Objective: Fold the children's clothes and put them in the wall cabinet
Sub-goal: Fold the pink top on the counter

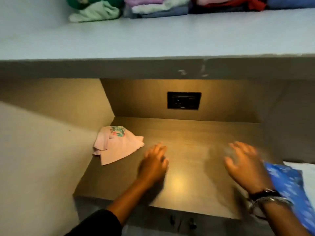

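Lying beyond left hand (154,163), pink garment (115,145)

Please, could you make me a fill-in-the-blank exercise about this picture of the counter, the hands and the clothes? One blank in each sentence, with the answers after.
1. The pink garment lies on the counter, to the ____ of the left hand.
2. The left hand and the right hand both hold ____.
3. The socket panel on the back wall is ____ in colour.
4. The folded clothes lie on the shelf ____ the counter.
Answers: left; nothing; black; above.
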`<state>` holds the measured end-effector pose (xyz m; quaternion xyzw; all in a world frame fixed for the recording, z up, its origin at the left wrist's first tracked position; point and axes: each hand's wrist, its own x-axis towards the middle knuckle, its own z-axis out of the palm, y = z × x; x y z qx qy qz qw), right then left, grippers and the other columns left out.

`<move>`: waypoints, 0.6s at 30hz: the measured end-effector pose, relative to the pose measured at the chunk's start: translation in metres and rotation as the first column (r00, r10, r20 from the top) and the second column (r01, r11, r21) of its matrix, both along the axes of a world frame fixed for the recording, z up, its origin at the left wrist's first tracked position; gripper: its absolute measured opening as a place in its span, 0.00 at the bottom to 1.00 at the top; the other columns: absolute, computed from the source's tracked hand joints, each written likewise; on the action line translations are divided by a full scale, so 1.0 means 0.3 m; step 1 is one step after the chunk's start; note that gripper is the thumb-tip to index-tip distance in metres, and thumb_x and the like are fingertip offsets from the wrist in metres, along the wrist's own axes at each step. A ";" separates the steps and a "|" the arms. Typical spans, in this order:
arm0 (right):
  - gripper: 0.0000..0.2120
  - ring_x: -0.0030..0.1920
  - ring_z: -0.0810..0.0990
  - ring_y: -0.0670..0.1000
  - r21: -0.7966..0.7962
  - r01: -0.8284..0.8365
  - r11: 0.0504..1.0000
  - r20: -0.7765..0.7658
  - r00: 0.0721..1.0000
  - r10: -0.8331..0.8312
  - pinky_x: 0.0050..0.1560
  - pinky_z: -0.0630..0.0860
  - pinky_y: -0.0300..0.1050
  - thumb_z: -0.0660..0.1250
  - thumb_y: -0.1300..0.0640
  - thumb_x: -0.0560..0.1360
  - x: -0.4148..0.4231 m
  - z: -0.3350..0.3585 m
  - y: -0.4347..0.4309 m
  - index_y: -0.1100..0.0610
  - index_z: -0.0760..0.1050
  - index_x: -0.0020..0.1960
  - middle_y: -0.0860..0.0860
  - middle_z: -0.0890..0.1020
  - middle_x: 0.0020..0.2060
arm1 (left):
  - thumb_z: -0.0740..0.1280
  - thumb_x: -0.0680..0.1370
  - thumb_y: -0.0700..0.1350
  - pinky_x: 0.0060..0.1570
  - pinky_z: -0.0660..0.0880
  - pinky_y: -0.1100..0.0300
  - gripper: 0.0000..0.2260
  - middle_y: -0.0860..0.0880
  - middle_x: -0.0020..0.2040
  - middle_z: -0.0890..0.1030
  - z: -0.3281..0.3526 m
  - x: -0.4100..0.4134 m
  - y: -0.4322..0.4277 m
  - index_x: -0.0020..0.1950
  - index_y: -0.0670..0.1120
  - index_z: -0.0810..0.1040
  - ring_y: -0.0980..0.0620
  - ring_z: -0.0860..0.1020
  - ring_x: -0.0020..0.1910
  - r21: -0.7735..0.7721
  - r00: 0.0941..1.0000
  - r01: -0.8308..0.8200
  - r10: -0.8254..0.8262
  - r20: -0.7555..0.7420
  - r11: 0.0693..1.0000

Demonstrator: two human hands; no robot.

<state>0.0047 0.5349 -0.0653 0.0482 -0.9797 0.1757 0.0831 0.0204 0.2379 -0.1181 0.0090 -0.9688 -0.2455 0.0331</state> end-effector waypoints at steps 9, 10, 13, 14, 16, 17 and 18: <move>0.14 0.57 0.75 0.57 0.246 -0.577 0.779 0.152 0.817 0.557 0.56 0.70 0.50 0.59 0.51 0.73 -0.214 -0.164 -0.984 0.50 0.76 0.56 0.51 0.79 0.54 | 0.63 0.76 0.44 0.68 0.64 0.50 0.17 0.44 0.70 0.72 -0.042 0.061 -0.671 0.65 0.44 0.75 0.42 0.69 0.68 -0.443 0.987 -0.064 0.123 0.105 0.894; 0.14 0.57 0.75 0.57 0.275 -0.565 0.778 0.174 0.825 0.538 0.56 0.70 0.51 0.59 0.52 0.73 -0.233 -0.180 -1.030 0.51 0.76 0.56 0.52 0.79 0.55 | 0.63 0.76 0.43 0.67 0.65 0.51 0.15 0.43 0.68 0.74 -0.050 0.058 -0.689 0.62 0.43 0.76 0.41 0.71 0.67 -0.440 0.992 -0.043 0.090 0.086 0.897; 0.14 0.55 0.75 0.58 0.342 -0.503 0.794 0.128 0.862 0.491 0.55 0.69 0.51 0.60 0.52 0.73 -0.263 -0.218 -1.080 0.51 0.77 0.56 0.53 0.79 0.53 | 0.62 0.78 0.44 0.60 0.69 0.51 0.10 0.44 0.61 0.78 -0.056 0.030 -0.707 0.56 0.44 0.78 0.43 0.74 0.60 -0.483 0.997 -0.052 0.073 0.025 0.874; 0.14 0.54 0.75 0.58 0.327 -0.485 0.811 0.105 0.872 0.479 0.53 0.70 0.50 0.60 0.52 0.72 -0.263 -0.217 -1.078 0.50 0.78 0.55 0.53 0.80 0.52 | 0.61 0.78 0.45 0.58 0.70 0.52 0.10 0.45 0.59 0.78 -0.055 0.021 -0.707 0.56 0.44 0.78 0.44 0.75 0.59 -0.483 0.997 -0.059 0.072 0.008 0.874; 0.13 0.50 0.77 0.57 0.171 -0.443 0.880 0.051 0.896 0.441 0.49 0.71 0.49 0.60 0.52 0.70 -0.261 -0.192 -1.049 0.52 0.80 0.50 0.53 0.81 0.47 | 0.61 0.79 0.47 0.56 0.71 0.54 0.11 0.47 0.58 0.79 -0.031 0.005 -0.700 0.56 0.46 0.78 0.47 0.76 0.57 -0.410 0.996 -0.087 0.076 -0.044 0.908; 0.11 0.47 0.77 0.57 0.024 -0.412 0.911 0.017 0.911 0.411 0.46 0.71 0.49 0.60 0.53 0.69 -0.260 -0.169 -1.028 0.53 0.80 0.45 0.53 0.81 0.44 | 0.61 0.79 0.48 0.54 0.73 0.55 0.11 0.48 0.57 0.80 -0.004 -0.004 -0.693 0.55 0.46 0.79 0.48 0.78 0.56 -0.325 0.990 -0.119 0.089 -0.105 0.938; 0.08 0.44 0.77 0.57 -0.161 -0.366 0.916 -0.009 0.929 0.370 0.43 0.72 0.49 0.61 0.55 0.68 -0.258 -0.138 -1.005 0.55 0.79 0.41 0.54 0.80 0.41 | 0.62 0.79 0.48 0.50 0.74 0.57 0.10 0.48 0.55 0.82 0.039 -0.009 -0.685 0.54 0.46 0.79 0.48 0.79 0.54 -0.176 0.978 -0.159 0.130 -0.163 0.971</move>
